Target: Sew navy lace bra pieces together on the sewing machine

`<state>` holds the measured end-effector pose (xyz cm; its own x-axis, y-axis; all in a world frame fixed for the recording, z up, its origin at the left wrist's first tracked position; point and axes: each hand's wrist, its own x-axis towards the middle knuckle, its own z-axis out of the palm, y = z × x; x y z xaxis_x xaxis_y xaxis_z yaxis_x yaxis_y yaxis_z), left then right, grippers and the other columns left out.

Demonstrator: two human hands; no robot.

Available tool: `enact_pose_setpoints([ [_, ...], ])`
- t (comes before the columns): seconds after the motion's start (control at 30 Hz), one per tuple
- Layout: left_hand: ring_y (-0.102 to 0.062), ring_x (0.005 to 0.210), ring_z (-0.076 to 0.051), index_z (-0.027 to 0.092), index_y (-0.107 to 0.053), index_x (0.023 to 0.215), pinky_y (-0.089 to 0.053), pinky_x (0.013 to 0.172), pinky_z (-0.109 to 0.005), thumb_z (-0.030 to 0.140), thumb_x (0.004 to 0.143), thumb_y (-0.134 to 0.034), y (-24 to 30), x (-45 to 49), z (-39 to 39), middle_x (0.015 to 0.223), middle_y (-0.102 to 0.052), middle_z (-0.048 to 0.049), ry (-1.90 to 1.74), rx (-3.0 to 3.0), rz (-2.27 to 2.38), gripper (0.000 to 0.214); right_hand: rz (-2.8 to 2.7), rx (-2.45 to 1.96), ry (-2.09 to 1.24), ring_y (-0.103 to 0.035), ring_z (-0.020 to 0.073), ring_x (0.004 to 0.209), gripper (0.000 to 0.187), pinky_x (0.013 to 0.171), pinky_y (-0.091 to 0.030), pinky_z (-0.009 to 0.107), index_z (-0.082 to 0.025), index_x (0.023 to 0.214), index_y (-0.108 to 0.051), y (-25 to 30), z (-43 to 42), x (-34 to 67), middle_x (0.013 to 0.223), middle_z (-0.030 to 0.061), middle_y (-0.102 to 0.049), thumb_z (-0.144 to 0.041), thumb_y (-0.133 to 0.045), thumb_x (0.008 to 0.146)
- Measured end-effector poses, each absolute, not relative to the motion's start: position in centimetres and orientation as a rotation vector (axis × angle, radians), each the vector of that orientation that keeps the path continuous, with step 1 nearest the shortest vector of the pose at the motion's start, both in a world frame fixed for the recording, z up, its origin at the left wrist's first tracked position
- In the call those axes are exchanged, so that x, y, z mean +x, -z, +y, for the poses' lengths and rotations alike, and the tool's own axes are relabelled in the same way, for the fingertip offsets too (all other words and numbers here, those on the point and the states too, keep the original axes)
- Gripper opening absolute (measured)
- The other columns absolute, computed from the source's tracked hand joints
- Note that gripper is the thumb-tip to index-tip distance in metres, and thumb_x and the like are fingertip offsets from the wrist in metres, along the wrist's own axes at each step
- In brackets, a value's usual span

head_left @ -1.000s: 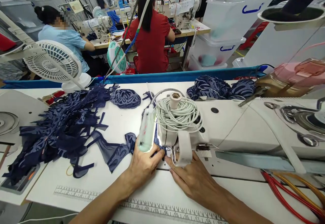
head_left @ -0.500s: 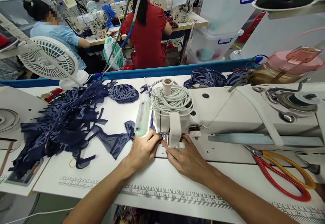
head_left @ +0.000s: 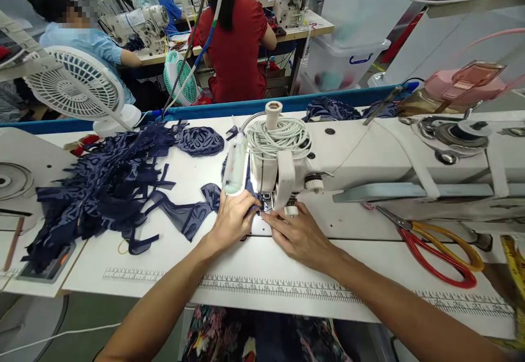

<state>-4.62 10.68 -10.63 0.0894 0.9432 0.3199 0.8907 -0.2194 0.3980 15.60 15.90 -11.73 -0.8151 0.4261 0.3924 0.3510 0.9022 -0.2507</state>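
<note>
A white sewing machine [head_left: 356, 154] stands across the table, its presser foot [head_left: 266, 200] low over the needle plate. My left hand [head_left: 234, 214] is closed, fingertips pinching navy fabric [head_left: 255, 206] just left of the foot. Close to the foot on the near side, my right hand [head_left: 297, 236] has its fingers drawn together at the fabric's edge; the grip is partly hidden. A sheer navy piece with a patterned part [head_left: 191, 217] trails left from under my left hand. Part of the cloth is hidden behind the machine head and a pale clear guard [head_left: 235, 168].
A pile of navy patterned pieces [head_left: 102, 187] lies left, beside a white fan [head_left: 77, 83]. Scissors with red and orange handles [head_left: 441, 250] lie right. A printed ruler [head_left: 279, 291] runs along the front edge. Co-workers sit at machines beyond the blue edge [head_left: 246, 105].
The view has tilted down, so the table sits higher and more of the lap shows. Both hands stay by the presser foot with the navy fabric, with only slight finger shifts.
</note>
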Motion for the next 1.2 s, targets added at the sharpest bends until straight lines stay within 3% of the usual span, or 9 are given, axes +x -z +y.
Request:
enact_pose_setpoints([
  [0.2, -0.052, 0.099, -0.022, 0.023, -0.062, 0.093, -0.018, 0.110, -0.051, 0.023, 0.094, -0.051, 10.68, -4.83, 11.00, 0.090, -0.065, -0.0011, -0.713, 2.145, 1.877, 0.011, -2.607, -0.564, -0.272, -0.056, 0.0199, 0.085, 0.036, 0.083, -0.036, 0.039, -0.018, 0.122, -0.063, 11.70, 15.73, 15.57, 0.094, 0.0068, -0.066, -0.011, -0.042, 0.093],
  [0.57, -0.052, 0.102, -0.022, 0.024, -0.065, 0.090, -0.013, 0.110, -0.056, 0.024, 0.092, -0.055, 10.88, -5.16, 10.98, 0.093, -0.067, 0.0001, -0.747, 2.149, 1.811, 0.010, -2.573, -0.551, -0.361, -0.053, 0.0186, 0.082, 0.036, 0.080, -0.034, 0.037, -0.018, 0.116, -0.066, 11.32, 15.64, 15.53, 0.092, 0.0051, -0.065, -0.008, -0.042, 0.092],
  [1.2, -0.049, 0.100, -0.023, 0.021, -0.066, 0.089, -0.019, 0.105, -0.053, 0.023, 0.090, -0.052, 10.81, -5.19, 11.16, 0.092, -0.066, -0.0021, -0.706, 2.166, 1.776, 0.014, -2.561, -0.494, -0.353, -0.052, 0.0198, 0.088, 0.037, 0.084, -0.037, 0.039, -0.020, 0.115, -0.066, 12.11, 15.64, 15.60, 0.093, 0.0050, -0.063, -0.007, -0.042, 0.090],
])
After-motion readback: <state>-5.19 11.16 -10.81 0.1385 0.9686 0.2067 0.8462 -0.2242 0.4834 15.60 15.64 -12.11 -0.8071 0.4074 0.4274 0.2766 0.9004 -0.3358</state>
